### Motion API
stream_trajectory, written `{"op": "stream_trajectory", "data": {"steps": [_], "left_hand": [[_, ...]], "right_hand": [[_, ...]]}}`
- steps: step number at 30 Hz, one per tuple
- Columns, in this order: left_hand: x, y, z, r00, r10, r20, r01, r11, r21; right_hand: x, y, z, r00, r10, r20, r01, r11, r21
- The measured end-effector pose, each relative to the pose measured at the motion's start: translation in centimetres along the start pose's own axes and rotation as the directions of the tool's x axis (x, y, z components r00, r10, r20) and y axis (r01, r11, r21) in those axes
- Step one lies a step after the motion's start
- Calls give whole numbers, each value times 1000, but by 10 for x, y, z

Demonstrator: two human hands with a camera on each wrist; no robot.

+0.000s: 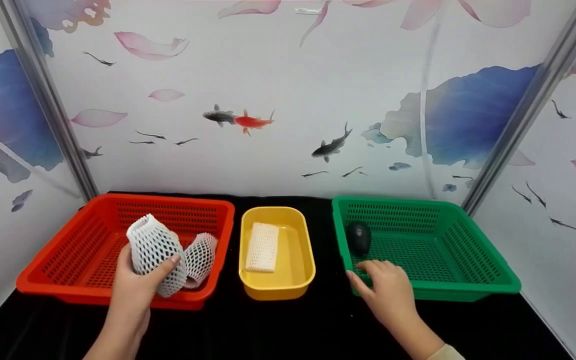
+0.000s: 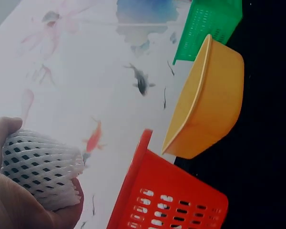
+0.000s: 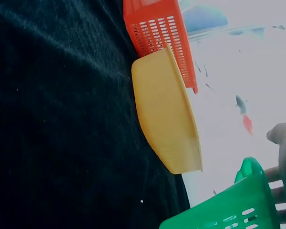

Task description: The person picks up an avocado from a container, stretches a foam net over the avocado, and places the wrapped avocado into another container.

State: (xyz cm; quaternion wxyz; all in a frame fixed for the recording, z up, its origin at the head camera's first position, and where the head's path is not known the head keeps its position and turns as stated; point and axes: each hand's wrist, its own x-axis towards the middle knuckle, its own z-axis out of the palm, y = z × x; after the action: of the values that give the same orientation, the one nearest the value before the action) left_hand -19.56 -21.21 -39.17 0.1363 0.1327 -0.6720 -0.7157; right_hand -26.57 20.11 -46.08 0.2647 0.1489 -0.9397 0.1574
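My left hand (image 1: 138, 280) grips a white foam fruit net (image 1: 155, 252) over the red basket (image 1: 58, 275), thumb across its near side. In the left wrist view, dark patches show through the mesh of that foam fruit net (image 2: 40, 167); what is inside is mostly hidden. A second foam net (image 1: 200, 260) lies in the red basket, to the right of the hand. My right hand (image 1: 385, 290) is at the near left corner of the green basket (image 1: 488, 287), fingers loosely bent over the rim. Just beyond those fingers lies a dark, egg-shaped fruit (image 1: 359, 238), like an avocado.
Between the two baskets stands a yellow tub (image 1: 277, 294) with a flat white foam net (image 1: 262, 247) in it. Everything rests on a black cloth (image 1: 268, 330). Behind rises a white panel (image 1: 278, 165) painted with fish and petals, and side panels flank it.
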Motion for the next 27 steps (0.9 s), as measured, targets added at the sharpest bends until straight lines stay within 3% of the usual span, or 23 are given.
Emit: {"op": "stream_trajectory", "data": {"steps": [5,13,19,27], "left_hand": [[6,-3,-5,1000,4,-28,-4,1000,3],[19,-4,-15,993,55,-102,-53,998,25],[32,-6,-22,992,53,-117,-46,997,60],[45,-8,-34,990,9,-143,11,990,139]], "right_hand": [[2,3,3,993,52,106,-46,997,-62],[4,7,8,993,6,121,24,968,-248],[8,11,9,981,34,190,16,966,-258],[11,15,14,987,-28,160,68,965,-255]]}}
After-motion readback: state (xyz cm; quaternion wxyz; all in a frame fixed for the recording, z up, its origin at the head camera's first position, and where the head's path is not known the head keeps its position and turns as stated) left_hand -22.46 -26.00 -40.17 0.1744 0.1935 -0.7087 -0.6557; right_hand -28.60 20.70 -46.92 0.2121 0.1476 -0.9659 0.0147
